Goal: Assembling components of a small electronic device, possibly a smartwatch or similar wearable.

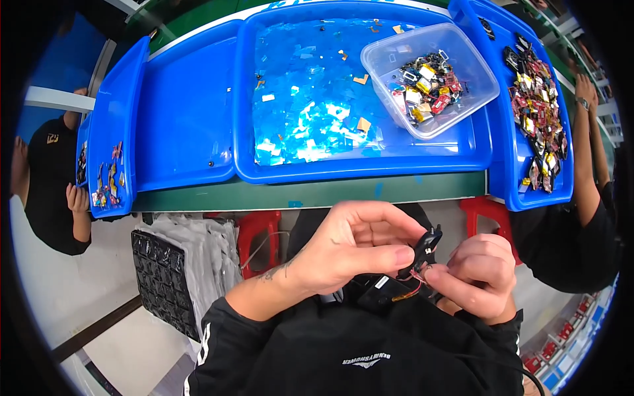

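My left hand [360,247] pinches a small black plastic device [422,251] between thumb and fingers, in front of my chest. Thin red and dark wires [416,277] trail from its lower end. Close against it, my right hand [481,276] is closed, its thumb and forefinger at the wires; whether it also grips a small part there I cannot make out. Below the hands, a black object with a white label [381,282] rests near my lap, mostly covered by my hands.
A blue tray [317,173] holds shiny film scraps and a clear plastic bin [456,125] of small electronic parts. Blue trays at the right [560,188] and far left [129,132] hold more parts. Bagged black trays [162,277] stand lower left. People sit at both sides.
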A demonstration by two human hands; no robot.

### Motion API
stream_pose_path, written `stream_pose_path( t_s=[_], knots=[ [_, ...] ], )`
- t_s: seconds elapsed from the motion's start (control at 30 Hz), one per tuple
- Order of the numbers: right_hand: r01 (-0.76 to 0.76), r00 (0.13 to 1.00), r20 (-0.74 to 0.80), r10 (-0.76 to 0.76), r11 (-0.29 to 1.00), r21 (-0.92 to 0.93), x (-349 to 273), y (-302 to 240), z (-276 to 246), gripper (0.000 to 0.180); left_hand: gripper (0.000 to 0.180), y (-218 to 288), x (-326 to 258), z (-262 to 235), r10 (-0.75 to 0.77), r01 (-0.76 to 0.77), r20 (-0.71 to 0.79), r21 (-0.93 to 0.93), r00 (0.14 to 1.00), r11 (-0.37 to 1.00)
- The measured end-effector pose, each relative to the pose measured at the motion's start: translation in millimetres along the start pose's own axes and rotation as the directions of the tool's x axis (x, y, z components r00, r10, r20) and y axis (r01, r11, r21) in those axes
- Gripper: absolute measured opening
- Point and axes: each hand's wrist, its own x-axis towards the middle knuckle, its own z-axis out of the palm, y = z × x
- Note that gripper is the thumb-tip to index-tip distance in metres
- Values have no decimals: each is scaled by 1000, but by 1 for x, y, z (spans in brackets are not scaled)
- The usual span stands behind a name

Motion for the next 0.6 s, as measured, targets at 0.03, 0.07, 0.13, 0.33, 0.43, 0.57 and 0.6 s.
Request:
stream_pose_path(
  t_s=[0.03,0.07,0.13,0.33,0.43,0.57,0.6],
  knots=[
    [-1,1000,-1,1,1000,5,-3,1,1,28,27,0,0,0,-1,1,-5,0,1000,1000],
    [-85,996,-9,86,993,77,-6,3,2,28,26,0,0,1,-24,23,-14,-44,1000,999],
    [-298,951,-32,307,941,160,-7,0,2,27,26,-1,1,1,-46,44,-24,-84,999,995],
    [-567,819,160,551,735,371,0,-4,4,27,29,-8,1,5,-11,2,-106,-84,994,996],
    [-403,915,69,397,901,160,-3,0,6,30,30,-7,0,5,13,-17,-134,-27,991,999],
    [-130,987,91,130,991,-4,1,4,-1,31,35,-2,-6,7,95,-83,-62,173,994,981],
    [-61,994,86,65,997,-42,4,3,-2,31,35,2,-9,10,50,-35,-91,158,995,987]
  ],
)
